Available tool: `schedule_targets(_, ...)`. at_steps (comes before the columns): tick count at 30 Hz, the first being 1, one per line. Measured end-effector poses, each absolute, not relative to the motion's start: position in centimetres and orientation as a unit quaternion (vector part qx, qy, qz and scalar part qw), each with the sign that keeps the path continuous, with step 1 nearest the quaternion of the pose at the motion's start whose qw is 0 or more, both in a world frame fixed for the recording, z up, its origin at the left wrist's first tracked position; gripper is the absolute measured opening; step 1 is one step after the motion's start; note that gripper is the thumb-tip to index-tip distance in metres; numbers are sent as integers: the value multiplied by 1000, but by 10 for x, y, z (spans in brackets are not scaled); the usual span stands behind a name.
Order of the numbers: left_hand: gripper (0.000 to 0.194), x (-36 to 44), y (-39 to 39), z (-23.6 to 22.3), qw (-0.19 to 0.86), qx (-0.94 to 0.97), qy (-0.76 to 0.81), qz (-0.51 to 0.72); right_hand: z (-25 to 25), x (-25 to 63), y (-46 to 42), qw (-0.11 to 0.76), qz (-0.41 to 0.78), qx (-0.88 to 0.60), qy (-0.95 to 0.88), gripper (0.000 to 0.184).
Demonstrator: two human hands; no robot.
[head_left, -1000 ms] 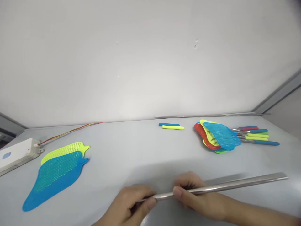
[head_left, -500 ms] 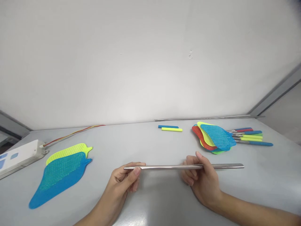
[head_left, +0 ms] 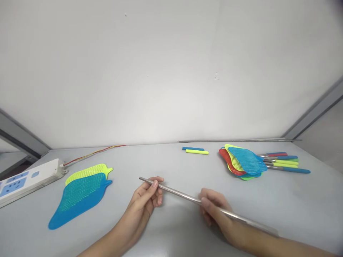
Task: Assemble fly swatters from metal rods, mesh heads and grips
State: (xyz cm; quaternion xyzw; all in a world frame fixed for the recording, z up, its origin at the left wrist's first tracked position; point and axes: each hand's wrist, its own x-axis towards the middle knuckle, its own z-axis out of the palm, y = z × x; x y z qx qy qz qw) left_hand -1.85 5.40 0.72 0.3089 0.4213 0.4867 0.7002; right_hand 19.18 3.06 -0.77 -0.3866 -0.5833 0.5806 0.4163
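- While the left hand (head_left: 147,198) pinches the rod (head_left: 179,193) near one end between thumb and fingers, the right hand (head_left: 215,210) holds it farther along, the exact finger placement seemingly lost to blur.
- The rod slants over the table (head_left: 150,160), its other end beside the right forearm.
- Leftward, a blue head (head_left: 80,210) overlaps a yellow head (head_left: 88,170), near a power strip (head_left: 34,178).
- Beyond the hands, a blue grip (head_left: 193,148) and a yellow grip (head_left: 197,152) lie side by side.
- Rightward, swatters (head_left: 246,161) are piled up.
- Thin metal (head_left: 235,140) lies along the wall (head_left: 160,89).
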Motion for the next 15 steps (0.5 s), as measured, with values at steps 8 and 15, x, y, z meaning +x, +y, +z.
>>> schedule_targets(8, 15, -16, 57, 8, 726, 307, 370, 491, 2, 183, 32, 278, 620, -330, -655, 27)
schedule_targets(15, 16, -17, 61, 7, 736, 282, 359, 500, 0, 177, 25, 198, 908, -255, -267, 36)
